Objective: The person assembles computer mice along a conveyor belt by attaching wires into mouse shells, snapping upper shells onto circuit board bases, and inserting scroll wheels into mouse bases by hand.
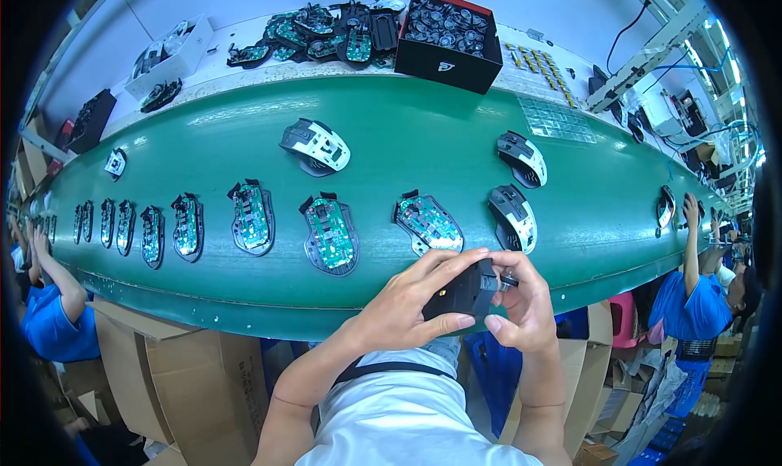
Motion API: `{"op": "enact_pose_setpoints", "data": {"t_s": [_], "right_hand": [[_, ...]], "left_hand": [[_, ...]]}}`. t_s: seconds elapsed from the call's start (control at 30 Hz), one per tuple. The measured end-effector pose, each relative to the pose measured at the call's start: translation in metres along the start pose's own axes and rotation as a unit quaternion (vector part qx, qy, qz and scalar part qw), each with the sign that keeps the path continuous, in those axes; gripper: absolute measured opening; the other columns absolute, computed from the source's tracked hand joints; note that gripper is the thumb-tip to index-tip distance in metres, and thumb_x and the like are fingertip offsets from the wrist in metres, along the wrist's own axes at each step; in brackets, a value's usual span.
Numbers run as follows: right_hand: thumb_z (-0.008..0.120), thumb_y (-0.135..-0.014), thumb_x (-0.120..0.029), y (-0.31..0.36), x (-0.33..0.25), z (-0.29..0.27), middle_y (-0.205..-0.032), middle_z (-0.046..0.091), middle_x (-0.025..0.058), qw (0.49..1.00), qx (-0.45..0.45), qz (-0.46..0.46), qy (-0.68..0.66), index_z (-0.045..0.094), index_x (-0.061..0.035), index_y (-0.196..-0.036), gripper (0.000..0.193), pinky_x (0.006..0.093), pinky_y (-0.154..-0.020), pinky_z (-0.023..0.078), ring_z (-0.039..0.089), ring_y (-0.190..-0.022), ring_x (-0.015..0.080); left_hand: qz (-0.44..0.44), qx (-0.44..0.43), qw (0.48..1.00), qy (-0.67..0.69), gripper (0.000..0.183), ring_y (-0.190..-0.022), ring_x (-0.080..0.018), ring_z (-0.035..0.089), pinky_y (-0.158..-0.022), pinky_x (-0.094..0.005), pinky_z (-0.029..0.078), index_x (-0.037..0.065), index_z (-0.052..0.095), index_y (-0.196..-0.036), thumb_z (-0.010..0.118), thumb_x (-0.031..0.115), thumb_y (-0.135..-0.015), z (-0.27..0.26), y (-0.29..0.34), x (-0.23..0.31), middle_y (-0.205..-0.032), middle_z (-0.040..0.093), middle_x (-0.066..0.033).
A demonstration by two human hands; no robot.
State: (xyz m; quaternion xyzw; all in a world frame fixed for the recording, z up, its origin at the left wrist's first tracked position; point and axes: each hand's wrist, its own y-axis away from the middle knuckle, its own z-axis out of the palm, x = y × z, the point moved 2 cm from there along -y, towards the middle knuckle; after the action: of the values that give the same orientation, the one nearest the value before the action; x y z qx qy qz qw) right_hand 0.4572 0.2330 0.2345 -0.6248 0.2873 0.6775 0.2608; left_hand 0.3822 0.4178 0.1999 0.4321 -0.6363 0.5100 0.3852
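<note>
My left hand (397, 305) is closed around a black computer mouse body (461, 293), held above the near edge of the green belt. At the body's right end, my right hand (528, 313) pinches a small dark round part (508, 279), possibly a scroll wheel; its far side is hidden by the fingers. Just beyond my hands lies a mouse base with a green circuit board (428, 222). Another such base (330, 234) is to its left. Two grey-and-white mouse shells, one nearer (513, 219) and one farther (522, 159), rest to the right.
Several more circuit-board bases (188, 227) line the green belt (407, 152) leftward. A larger mouse shell (316, 147) lies mid-belt. On the back shelf stand a black box (448, 67) of small wheel-like parts and a heap of mouse bases (326, 34). Co-workers in blue sit left and right.
</note>
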Motion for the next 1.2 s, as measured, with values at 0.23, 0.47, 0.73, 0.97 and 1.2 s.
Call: {"op": "enact_pose_setpoints", "data": {"t_s": [0.23,0.47,0.73,0.97,1.2], "right_hand": [[0.075,-0.069,-0.004,0.002,0.0,0.008,-0.107,0.046,0.0053,0.994,0.015,0.056,-0.098,0.048,0.0002,-0.135,0.071,0.0253,-0.08,0.048,0.046,-0.088,0.009],[0.068,-0.068,-0.001,0.001,-0.007,0.016,-0.108,0.045,0.0046,0.992,0.019,0.062,-0.108,0.048,-0.0017,-0.139,0.074,0.0224,-0.075,0.039,0.043,-0.093,0.0082],[0.061,-0.07,0.005,0.0,-0.014,0.019,-0.107,0.045,0.0042,0.999,0.018,0.044,-0.008,0.048,-0.0003,-0.138,0.07,0.0242,-0.078,0.043,0.045,-0.093,0.0098],[0.063,-0.067,0.002,-0.002,-0.02,0.022,-0.103,0.046,0.0084,0.986,0.017,-0.013,0.163,0.05,-0.0004,-0.136,0.07,0.0264,-0.074,0.046,0.048,-0.085,0.0147],[0.072,-0.065,-0.008,-0.01,-0.026,0.017,-0.099,0.049,0.01,0.961,-0.031,-0.06,0.267,0.051,0.0029,-0.131,0.07,0.0319,-0.075,0.046,0.049,-0.082,0.0194]], "left_hand": [[0.013,0.015,1.0,-0.014,0.077,-0.123,-0.0405,0.052,-0.104,-0.0467,0.044,0.012,0.043,-0.152,0.075,0.041,-0.088,0.004,0.006,-0.006,-0.135,0.049,-0.0215],[0.041,0.057,0.995,-0.066,0.077,-0.127,-0.0415,0.048,-0.108,-0.0505,0.038,0.011,0.047,-0.149,0.077,0.042,-0.085,0.009,0.01,-0.007,-0.135,0.047,-0.0234],[0.043,0.081,0.993,-0.078,0.077,-0.124,-0.0424,0.051,-0.105,-0.051,0.041,0.01,0.049,-0.148,0.075,0.046,-0.085,0.007,0.012,-0.006,-0.135,0.049,-0.0235],[0.029,0.082,0.995,-0.048,0.076,-0.12,-0.0423,0.054,-0.101,-0.0493,0.046,0.009,0.049,-0.147,0.073,0.048,-0.086,0.007,0.011,-0.007,-0.132,0.052,-0.0226],[0.016,0.07,0.997,-0.031,0.074,-0.122,-0.0394,0.055,-0.104,-0.0462,0.045,0.005,0.048,-0.147,0.073,0.044,-0.089,-0.002,0.011,-0.005,-0.134,0.053,-0.0213]]}}
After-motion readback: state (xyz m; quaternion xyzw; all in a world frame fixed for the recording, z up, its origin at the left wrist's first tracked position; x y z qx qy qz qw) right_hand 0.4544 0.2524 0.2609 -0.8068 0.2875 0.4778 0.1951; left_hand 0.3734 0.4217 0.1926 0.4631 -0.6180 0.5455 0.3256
